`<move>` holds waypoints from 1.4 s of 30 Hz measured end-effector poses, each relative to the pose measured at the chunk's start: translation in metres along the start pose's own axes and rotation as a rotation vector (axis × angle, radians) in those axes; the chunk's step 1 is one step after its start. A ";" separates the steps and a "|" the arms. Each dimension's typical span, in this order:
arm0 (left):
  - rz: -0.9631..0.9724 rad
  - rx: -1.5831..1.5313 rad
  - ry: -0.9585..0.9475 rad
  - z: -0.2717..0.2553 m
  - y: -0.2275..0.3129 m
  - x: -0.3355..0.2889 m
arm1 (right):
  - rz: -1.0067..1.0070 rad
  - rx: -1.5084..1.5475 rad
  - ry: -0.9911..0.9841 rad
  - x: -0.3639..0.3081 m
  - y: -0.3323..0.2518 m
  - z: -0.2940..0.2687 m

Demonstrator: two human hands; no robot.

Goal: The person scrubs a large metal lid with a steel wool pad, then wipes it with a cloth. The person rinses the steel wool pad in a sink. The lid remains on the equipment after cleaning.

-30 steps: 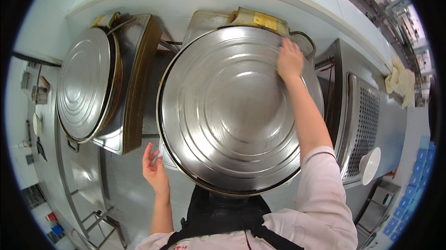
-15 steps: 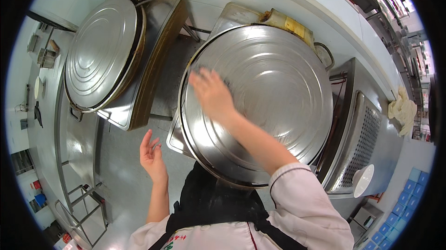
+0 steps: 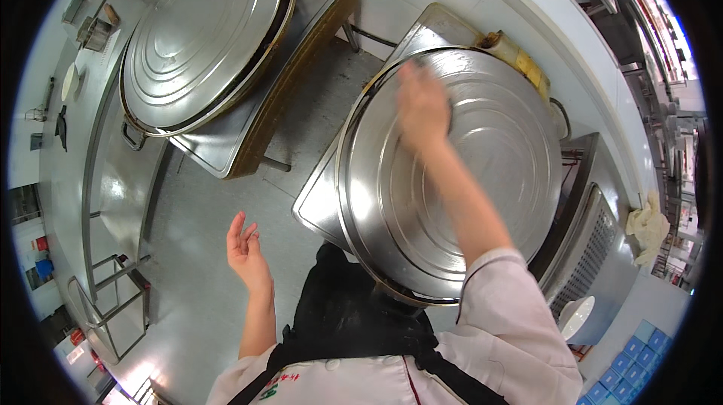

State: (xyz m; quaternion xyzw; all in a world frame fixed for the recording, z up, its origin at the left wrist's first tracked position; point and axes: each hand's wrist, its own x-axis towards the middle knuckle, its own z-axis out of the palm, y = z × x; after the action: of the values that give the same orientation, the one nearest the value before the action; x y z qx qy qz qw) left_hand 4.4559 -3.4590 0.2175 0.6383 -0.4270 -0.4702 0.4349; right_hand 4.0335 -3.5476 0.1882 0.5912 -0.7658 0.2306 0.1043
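My right hand (image 3: 424, 108) is over the upper left part of a large round steel lid (image 3: 497, 179) with raised rings. Motion smears its fingers, which look pressed down. Dark edges show beside and beyond them, so something small and dark seems to be under the hand, but its kind is hidden. The lid covers a wide round pan whose rim shows along the left and near edges. My left hand (image 3: 247, 251) hangs in the air to the left of the pan, above the floor, empty, with its fingers loosely bent and apart.
A second lidded pan (image 3: 203, 36) stands on a steel stand at the far left. A steel counter (image 3: 71, 179) runs down the left side. At the right are a perforated tray (image 3: 591, 247), a white bowl (image 3: 576, 318) and a pale cloth (image 3: 648, 228).
My right hand has moved up the lid, toward its far edge. The view has turned, so both pans sit farther right in it. My left hand stays raised and empty.
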 end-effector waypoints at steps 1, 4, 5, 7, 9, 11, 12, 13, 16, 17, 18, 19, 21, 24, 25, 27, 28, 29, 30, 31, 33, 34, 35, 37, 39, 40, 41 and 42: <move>-0.015 -0.020 -0.002 0.006 0.000 -0.001 | -0.112 0.096 0.000 -0.028 -0.032 -0.006; -0.003 -0.084 -0.119 0.028 0.013 0.003 | -0.293 0.251 -0.294 -0.102 -0.112 -0.051; 0.019 -0.096 -0.182 0.034 0.022 0.006 | -0.330 0.255 -0.288 -0.097 -0.105 -0.049; 0.054 -0.116 -0.259 0.044 0.036 0.012 | -0.325 0.162 -0.267 -0.076 -0.078 -0.032; 0.101 -0.110 -0.296 0.046 0.041 0.022 | -0.208 -0.054 -0.212 -0.024 -0.037 -0.016; 0.129 -0.043 -0.317 0.032 0.042 0.026 | 0.012 -0.139 -0.127 0.022 0.022 -0.010; 0.117 -0.025 -0.280 0.021 0.038 0.026 | 0.138 -0.117 -0.078 0.029 0.041 -0.007; 0.101 -0.004 -0.239 0.008 0.031 0.028 | 0.120 -0.105 -0.080 0.014 0.030 -0.001; 0.008 -0.006 -0.089 -0.025 -0.006 0.027 | -0.036 -0.013 -0.132 -0.041 -0.035 -0.011; -0.031 -0.003 -0.044 -0.031 -0.013 0.023 | -0.100 0.080 -0.195 -0.059 -0.060 -0.023; -0.051 0.000 -0.056 -0.031 -0.015 0.018 | -0.157 0.050 -0.211 -0.056 -0.055 -0.027; -0.064 0.008 -0.075 -0.029 -0.013 0.017 | -0.205 0.020 -0.222 -0.046 -0.042 -0.029; -0.040 -0.003 -0.148 -0.021 -0.006 0.020 | -0.183 -0.091 -0.146 -0.009 0.000 -0.014; 0.026 0.013 -0.266 -0.015 0.012 0.025 | 0.126 -0.169 0.003 0.033 0.069 -0.008; 0.044 0.035 -0.265 -0.015 0.011 0.027 | 0.045 -0.180 0.014 0.027 0.066 0.003; 0.046 0.064 -0.224 -0.021 0.000 0.026 | -0.021 -0.003 -0.025 -0.008 0.003 0.015; 0.033 0.070 -0.187 -0.028 -0.012 0.025 | -0.136 0.062 -0.107 -0.014 -0.033 0.002; 0.020 0.075 -0.157 -0.029 -0.020 0.022 | -0.169 0.050 -0.145 -0.007 -0.034 -0.008; 0.002 0.086 -0.191 -0.027 -0.018 0.018 | -0.194 0.041 -0.184 -0.002 -0.027 -0.012; -0.005 0.096 -0.225 -0.023 -0.012 0.018 | -0.096 -0.065 -0.204 0.007 -0.005 -0.008; -0.016 0.107 -0.272 -0.014 -0.010 0.016 | 0.092 -0.279 -0.235 0.037 0.068 -0.006; -0.019 0.116 -0.294 -0.013 -0.011 0.017 | 0.111 -0.415 -0.173 0.038 0.118 -0.008; -0.023 0.125 -0.306 -0.013 -0.014 0.020 | 0.141 -0.331 -0.004 0.031 0.155 -0.011; -0.044 0.120 -0.266 -0.013 -0.013 0.015 | 0.349 -0.287 -0.057 0.015 0.209 -0.034; -0.074 0.116 -0.245 -0.023 -0.018 0.012 | 0.624 -0.255 -0.158 -0.016 0.244 -0.080; -0.086 0.104 -0.262 -0.023 -0.024 0.011 | 0.493 -0.393 -0.107 -0.056 0.281 -0.098; -0.098 0.092 -0.284 -0.021 -0.030 0.012 | 0.689 -0.292 -0.089 -0.105 0.308 -0.116; -0.115 0.101 -0.283 -0.021 -0.035 0.011 | 0.703 -0.264 -0.064 -0.148 0.312 -0.131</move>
State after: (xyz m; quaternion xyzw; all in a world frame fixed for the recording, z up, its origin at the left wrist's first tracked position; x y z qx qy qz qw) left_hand 4.4834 -3.4571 0.1858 0.6101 -0.4702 -0.5573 0.3100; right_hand 3.7626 -3.2979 0.1669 0.2806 -0.9479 0.1332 0.0703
